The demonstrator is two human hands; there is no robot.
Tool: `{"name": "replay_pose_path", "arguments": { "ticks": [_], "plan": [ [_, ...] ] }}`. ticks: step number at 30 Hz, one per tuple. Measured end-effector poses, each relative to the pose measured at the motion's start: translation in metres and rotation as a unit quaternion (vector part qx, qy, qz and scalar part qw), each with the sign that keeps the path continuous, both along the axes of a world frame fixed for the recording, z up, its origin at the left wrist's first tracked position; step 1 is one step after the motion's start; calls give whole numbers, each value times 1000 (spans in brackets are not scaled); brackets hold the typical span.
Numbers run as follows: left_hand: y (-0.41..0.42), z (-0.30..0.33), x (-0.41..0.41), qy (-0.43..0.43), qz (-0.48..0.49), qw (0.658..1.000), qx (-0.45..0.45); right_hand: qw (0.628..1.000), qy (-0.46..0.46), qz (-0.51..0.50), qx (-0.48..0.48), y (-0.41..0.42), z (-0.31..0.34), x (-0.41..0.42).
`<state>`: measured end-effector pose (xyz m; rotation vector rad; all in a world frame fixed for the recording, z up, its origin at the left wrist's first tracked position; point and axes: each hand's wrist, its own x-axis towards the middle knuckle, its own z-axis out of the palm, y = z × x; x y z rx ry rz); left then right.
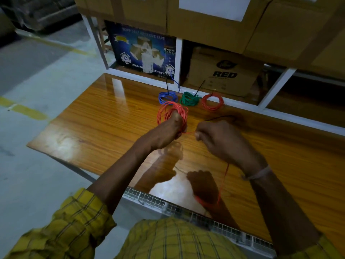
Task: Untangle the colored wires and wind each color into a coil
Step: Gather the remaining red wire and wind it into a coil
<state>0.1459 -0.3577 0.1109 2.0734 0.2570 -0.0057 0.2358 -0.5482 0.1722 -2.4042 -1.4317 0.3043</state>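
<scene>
Left hand (169, 128) grip round orange coil (171, 114), right hand (218, 141) pinching its loose strand (223, 184) (taut between hands)

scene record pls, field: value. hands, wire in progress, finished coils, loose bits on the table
left hand: left hand grips the orange coil, raised above the table
right hand: right hand pinches the orange wire strand running from that coil
wire tail: orange, trails from under the right hand down to the near table edge
finished coils: blue coil, green coil, red coil, in a row at the far edge, each with a black tie
loose: black cable tie on the table beyond the right hand
</scene>
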Motion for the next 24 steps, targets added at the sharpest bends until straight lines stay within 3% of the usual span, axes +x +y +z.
{"name": "replay_pose_path", "arguments": {
  "ticks": [6,9,16,20,24],
  "plan": [
    [-5,8,-1,-3,-88,995,-52,995,-40,-12,87,-2,14,62],
    [-3,13,-3,12,-118,981,-151,985,-58,-12,164,-4,2,95],
    [4,30,-1,-40,-168,898,-405,967,-38,-61,244,12,-54,122],
    [2,40,9,-118,-129,845,-505,978,62,-82,181,24,-84,86],
    [3,39,24,-179,-46,836,-517,988,147,-32,38,40,-102,32]
  ]
}}
